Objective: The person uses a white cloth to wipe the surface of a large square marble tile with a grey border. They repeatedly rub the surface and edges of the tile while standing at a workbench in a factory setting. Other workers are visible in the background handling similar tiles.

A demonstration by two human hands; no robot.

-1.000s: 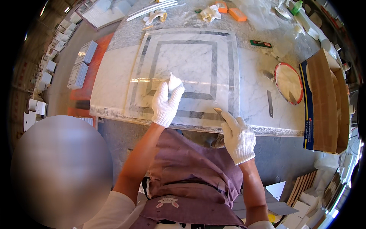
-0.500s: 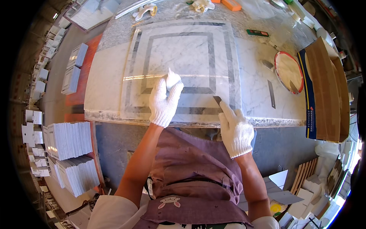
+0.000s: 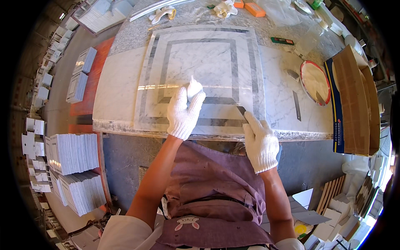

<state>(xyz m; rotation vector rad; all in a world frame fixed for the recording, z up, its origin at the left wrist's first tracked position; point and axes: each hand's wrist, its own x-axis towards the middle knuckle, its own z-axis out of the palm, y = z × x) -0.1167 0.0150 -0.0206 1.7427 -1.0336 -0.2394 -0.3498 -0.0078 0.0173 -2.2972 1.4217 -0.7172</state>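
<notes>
A: Where does the marble panel (image 3: pixel 200 75) lie relative to the 2 hands?

B: It lies flat on the tabletop (image 3: pixel 116 87), directly ahead of the person. Both gloved hands rest on its near edge zone. The left hand (image 3: pixel 183 110) is farther in, over the inner grey border strip (image 3: pixel 216 100); the right hand (image 3: pixel 260 141) sits at the near right corner.

A: What does each hand hold?

B: The left hand is closed on a small white lump (image 3: pixel 194 87), held upright above the fingers. The right hand is closed on a thin dark blade (image 3: pixel 241 111) whose long axis runs away from the person and slightly left, with its tip on the outer grey strip (image 3: pixel 216 122).

A: Which hand is nearer the inner strip?

B: The left hand; the blade tip lies just beside it to the right.

A: What differs from 0.5 s ago?

B: Little. Both hands keep their places on the panel; the view has only tipped a little, bringing more of the far tabletop into sight.
</notes>
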